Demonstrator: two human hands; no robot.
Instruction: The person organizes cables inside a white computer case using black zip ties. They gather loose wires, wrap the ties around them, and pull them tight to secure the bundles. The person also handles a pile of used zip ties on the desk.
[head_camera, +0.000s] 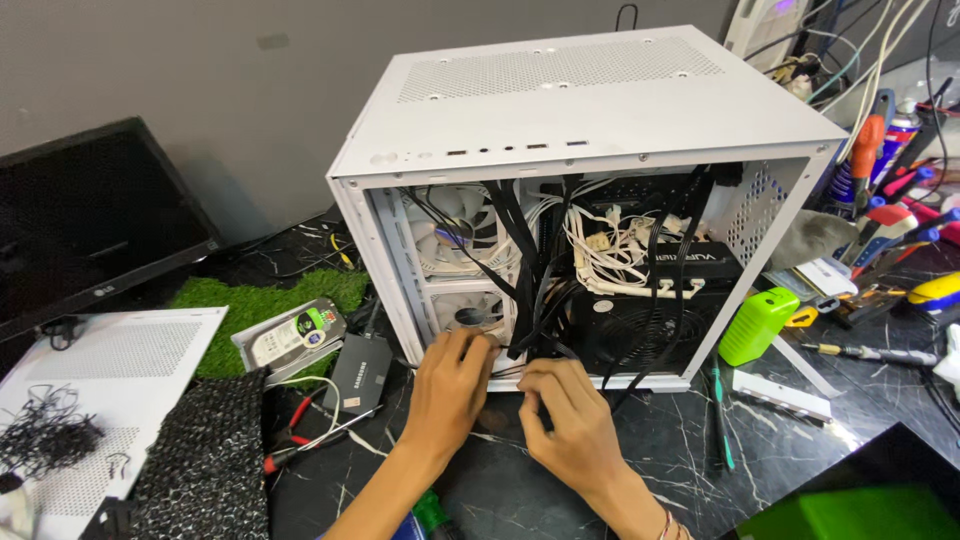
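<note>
Left hand (450, 385) and right hand (565, 420) both pinched narrow on black cables (528, 330) at white case (600, 110) lower edge; best: gather bundle tightly, clear of fan (470, 315).

The scene is being lit brightly and evenly from above. Soft glare is being thrown off the white case top (590, 95) and the dark worktop (700, 450). Lines are being bent near the edges. The inside of the case is being left shadowed.
</note>
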